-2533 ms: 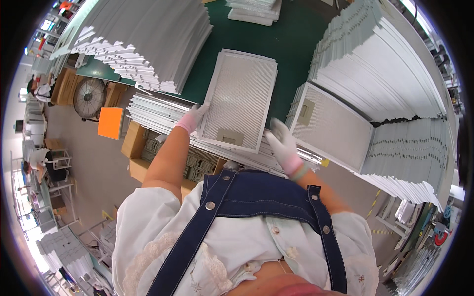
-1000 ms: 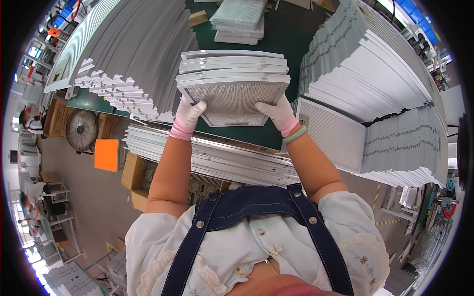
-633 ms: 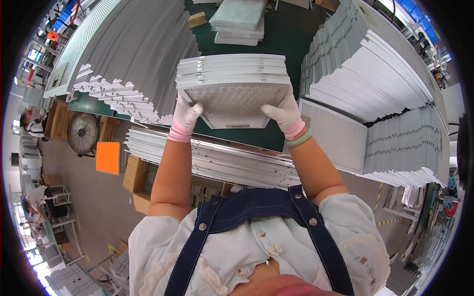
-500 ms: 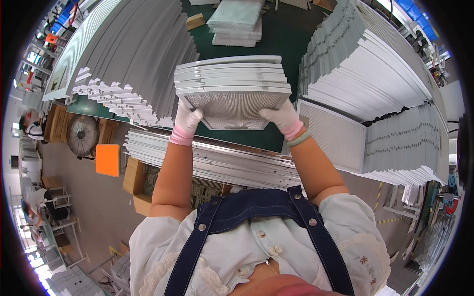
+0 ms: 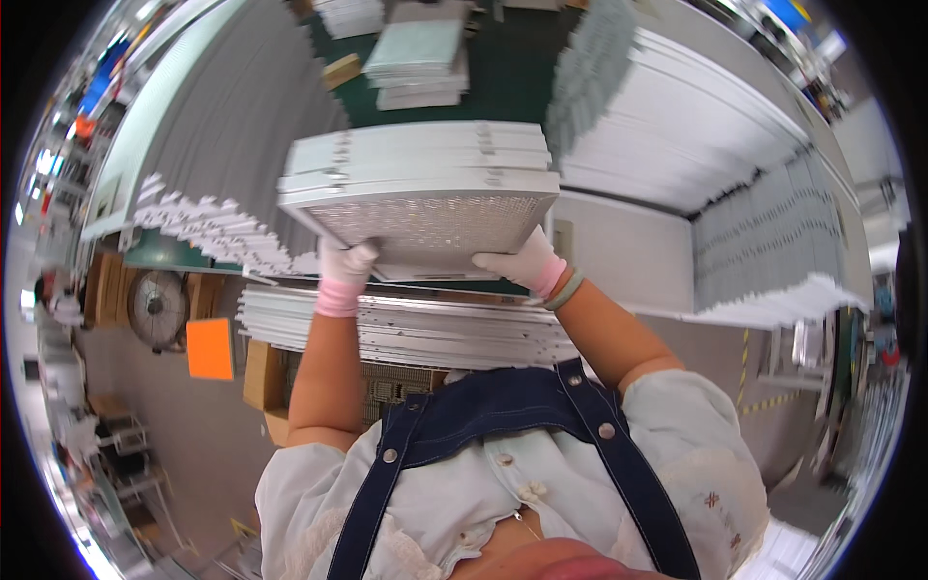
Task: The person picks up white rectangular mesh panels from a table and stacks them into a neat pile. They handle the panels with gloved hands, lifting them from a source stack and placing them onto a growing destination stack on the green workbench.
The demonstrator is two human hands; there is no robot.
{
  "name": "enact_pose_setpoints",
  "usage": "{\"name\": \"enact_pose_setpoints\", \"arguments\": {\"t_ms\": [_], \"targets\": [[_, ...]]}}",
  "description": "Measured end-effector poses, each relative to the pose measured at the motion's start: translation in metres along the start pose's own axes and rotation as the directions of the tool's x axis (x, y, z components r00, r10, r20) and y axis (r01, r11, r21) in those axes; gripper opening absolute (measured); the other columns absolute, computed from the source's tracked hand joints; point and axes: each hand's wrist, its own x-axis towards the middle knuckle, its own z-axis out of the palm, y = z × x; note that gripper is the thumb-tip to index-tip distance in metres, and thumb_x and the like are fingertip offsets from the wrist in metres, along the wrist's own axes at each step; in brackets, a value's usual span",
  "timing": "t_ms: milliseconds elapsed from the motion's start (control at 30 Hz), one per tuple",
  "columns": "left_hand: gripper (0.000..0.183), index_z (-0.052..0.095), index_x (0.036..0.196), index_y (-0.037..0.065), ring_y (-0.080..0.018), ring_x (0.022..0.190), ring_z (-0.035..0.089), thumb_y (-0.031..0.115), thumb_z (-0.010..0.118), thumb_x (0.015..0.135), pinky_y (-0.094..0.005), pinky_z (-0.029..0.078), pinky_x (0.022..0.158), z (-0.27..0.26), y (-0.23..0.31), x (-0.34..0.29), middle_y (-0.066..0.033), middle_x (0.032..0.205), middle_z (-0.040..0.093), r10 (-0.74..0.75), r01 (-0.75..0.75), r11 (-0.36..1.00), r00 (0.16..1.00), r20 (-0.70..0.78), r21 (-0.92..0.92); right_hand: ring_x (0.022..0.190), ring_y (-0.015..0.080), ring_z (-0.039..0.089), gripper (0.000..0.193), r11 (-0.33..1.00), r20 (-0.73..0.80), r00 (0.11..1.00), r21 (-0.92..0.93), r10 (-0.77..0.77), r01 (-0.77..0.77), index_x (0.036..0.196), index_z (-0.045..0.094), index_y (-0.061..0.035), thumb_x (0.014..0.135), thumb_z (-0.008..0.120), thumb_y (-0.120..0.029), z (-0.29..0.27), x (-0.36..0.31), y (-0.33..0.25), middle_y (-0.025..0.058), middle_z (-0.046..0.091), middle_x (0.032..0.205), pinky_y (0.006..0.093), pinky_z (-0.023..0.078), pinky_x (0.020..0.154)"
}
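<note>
Between my hands is a short stack of framed mesh filter panels (image 5: 425, 224), with silver mesh on the nearest face and pale metal frames layered behind it. My left hand (image 5: 345, 261), in a white glove with a pink cuff, is closed on the stack's lower left side, its thumb on the mesh face. My right hand (image 5: 525, 264), gloved the same way, grips the lower right side, thumb also across the front. The fingers behind the panels are hidden. The stack is tilted, its mesh face toward me.
Tall rows of similar panels stand at the left (image 5: 232, 126) and right (image 5: 667, 116). Flat white sheets (image 5: 420, 48) are piled on the green table (image 5: 362, 104). Long metal strips (image 5: 416, 333) lie below the table's near edge. A floor fan (image 5: 158, 307) and an orange board (image 5: 210, 348) are at left.
The panel stack in my hands has come left and a little nearer, and its left side appears turned. Both hands moved with it, keeping their hold. The whole view has shifted slightly.
</note>
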Motion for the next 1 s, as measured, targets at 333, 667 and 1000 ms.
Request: {"name": "enact_pose_setpoints", "arguments": {"t_ms": [333,667,1000], "targets": [[0.096,0.047,0.129,-0.010,-0.0276,0.099,0.065,0.063,0.074,0.072,-0.0348,0.050,0.088,0.161,0.118,0.077,-0.0212,0.107,0.066,-0.231,-0.182,0.837,0.737,0.636,0.516,0.114,0.0218,0.056,0.057,0.807,-0.138,0.926,0.546,0.351,-0.224,0.130,0.049,0.0039,0.081,0.075,-0.007,-0.041,-0.134,-0.105,0.0128,0.059,0.123,0.0379,0.046,0.099],[0.093,0.031,0.138,-0.017,-0.0403,0.136,0.036,0.058,0.055,0.088,-0.0386,0.028,0.113,0.185,0.022,0.019,-0.0357,0.140,0.039,-0.137,-0.123,0.750,0.933,0.334,0.650,0.121,0.0333,0.053,0.050,0.240,-0.193,0.695,0.970,0.693,0.030,0.135,0.038,0.0034,0.095,0.055,-0.021,-0.071,-0.209,-0.070,0.0194,0.051,0.132,0.0512,0.046,0.103],[0.085,0.027,0.142,-0.005,-0.0209,0.115,0.052,0.025,0.076,0.080,-0.0349,0.047,0.096,0.200,0.025,-0.049,-0.0146,0.125,0.051,-0.560,0.593,0.803,0.725,0.401,0.050,0.117,0.0299,0.057,0.040,0.332,-0.240,0.661,0.943,0.711,-0.014,0.128,0.046,-0.0014,0.096,0.056,-0.023,-0.080,-0.209,-0.071,0.0146,0.057,0.126,0.0466,0.051,0.099]]}}
